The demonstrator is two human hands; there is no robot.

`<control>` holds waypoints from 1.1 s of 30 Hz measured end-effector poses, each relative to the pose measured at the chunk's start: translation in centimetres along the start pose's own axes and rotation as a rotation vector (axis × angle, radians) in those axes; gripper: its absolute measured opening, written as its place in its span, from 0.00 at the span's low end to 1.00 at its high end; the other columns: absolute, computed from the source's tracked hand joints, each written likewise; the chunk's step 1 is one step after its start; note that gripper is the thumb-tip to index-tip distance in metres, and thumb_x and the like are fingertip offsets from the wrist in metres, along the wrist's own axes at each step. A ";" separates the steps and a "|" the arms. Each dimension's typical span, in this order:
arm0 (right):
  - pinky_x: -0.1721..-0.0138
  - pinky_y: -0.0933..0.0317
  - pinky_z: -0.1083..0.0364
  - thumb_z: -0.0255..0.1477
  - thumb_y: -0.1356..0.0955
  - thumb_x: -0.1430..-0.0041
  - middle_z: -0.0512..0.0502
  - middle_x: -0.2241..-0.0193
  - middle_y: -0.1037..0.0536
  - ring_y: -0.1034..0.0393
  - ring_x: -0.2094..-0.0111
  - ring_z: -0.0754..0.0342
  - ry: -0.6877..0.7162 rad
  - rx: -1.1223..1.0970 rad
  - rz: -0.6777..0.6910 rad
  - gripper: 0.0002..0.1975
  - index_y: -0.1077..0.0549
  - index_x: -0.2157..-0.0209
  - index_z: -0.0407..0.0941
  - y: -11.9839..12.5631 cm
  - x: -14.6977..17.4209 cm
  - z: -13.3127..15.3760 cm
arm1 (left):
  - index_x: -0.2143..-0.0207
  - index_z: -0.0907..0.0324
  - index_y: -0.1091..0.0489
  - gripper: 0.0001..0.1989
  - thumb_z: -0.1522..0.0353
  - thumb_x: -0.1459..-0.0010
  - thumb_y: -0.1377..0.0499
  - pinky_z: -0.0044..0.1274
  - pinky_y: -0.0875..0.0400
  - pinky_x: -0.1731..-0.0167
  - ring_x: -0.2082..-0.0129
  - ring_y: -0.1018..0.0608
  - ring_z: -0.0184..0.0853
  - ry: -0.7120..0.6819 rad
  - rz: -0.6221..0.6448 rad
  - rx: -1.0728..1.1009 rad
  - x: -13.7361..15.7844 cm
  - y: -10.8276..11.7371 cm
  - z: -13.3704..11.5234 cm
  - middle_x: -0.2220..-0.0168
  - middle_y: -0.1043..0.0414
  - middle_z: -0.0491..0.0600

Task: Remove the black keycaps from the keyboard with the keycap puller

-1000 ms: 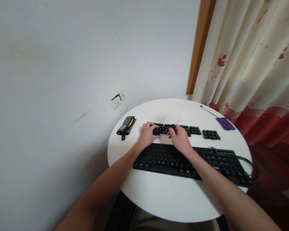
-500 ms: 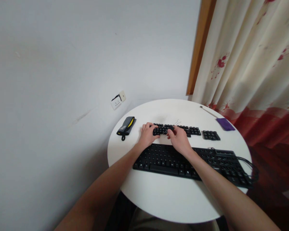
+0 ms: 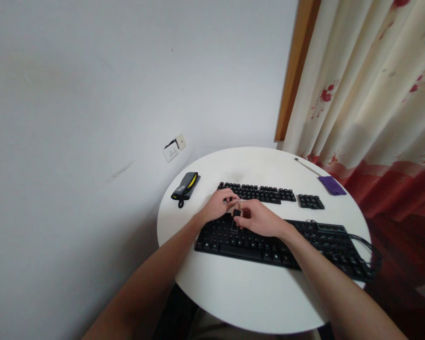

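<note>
My right hand (image 3: 260, 218) is closed on a wire keycap puller (image 3: 237, 213) with a dark handle, held over the left half of a black keyboard (image 3: 248, 250). One wire end of the puller points down at the keyboard. My left hand (image 3: 217, 204) meets the right at the puller's upper end, its fingertips pinched together; what lies between them is too small to make out. Much of the keyboard's upper left shows bare key posts, while its bottom row still carries caps. Behind the hands, loose black keycaps (image 3: 265, 194) lie in rows on the white table (image 3: 233, 295).
A separate block of keycaps (image 3: 310, 202) sits to the right of the rows. A grey and yellow pouch (image 3: 186, 186) lies at the left, a purple cloth (image 3: 331, 185) and a thin brush (image 3: 306, 164) at the far right. The coiled cable (image 3: 373, 255) overhangs the right edge.
Both hands have come together, nearer to me. My right hand has moved left with the puller, from the loose keycaps to above the keyboard. The left has left the cap rows.
</note>
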State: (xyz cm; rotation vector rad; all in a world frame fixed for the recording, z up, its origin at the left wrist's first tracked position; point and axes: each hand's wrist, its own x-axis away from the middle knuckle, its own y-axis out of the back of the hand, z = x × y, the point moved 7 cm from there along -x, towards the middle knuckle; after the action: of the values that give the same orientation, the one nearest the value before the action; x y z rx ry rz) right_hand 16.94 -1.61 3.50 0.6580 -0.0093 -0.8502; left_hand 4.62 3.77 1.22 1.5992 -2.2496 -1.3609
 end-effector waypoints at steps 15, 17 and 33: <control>0.76 0.46 0.61 0.18 0.34 0.51 0.56 0.82 0.31 0.38 0.78 0.59 0.083 0.027 0.228 0.09 0.32 0.80 0.44 -1.9 0.8 1.3 | 0.64 0.61 0.22 0.09 0.66 0.40 0.40 0.24 0.33 0.64 0.67 0.26 0.33 0.033 0.217 0.076 0.4 -2.0 -0.4 0.68 0.24 0.49; 0.76 0.49 0.61 0.17 0.34 0.52 0.57 0.82 0.35 0.43 0.79 0.61 0.124 0.072 0.259 0.10 0.34 0.81 0.44 -2.2 1.1 2.0 | 0.65 0.60 0.22 0.09 0.66 0.39 0.41 0.24 0.33 0.63 0.67 0.26 0.33 0.038 0.210 0.071 0.5 -2.0 -0.3 0.67 0.24 0.49; 0.79 0.38 0.58 0.24 0.36 0.41 0.49 0.79 0.22 0.28 0.80 0.55 -0.197 -0.091 0.104 0.07 0.31 0.74 0.44 -3.2 0.4 -2.1 | 0.63 0.62 0.22 0.12 0.77 0.50 0.42 0.23 0.32 0.66 0.68 0.25 0.32 0.027 0.287 0.132 0.6 -2.5 -0.5 0.67 0.24 0.49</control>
State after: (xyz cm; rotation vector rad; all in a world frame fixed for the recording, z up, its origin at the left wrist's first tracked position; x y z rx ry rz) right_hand 15.56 -2.31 0.04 0.4822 -0.1798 -0.8075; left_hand 6.37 2.83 -0.44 1.2534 -2.4798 -1.1339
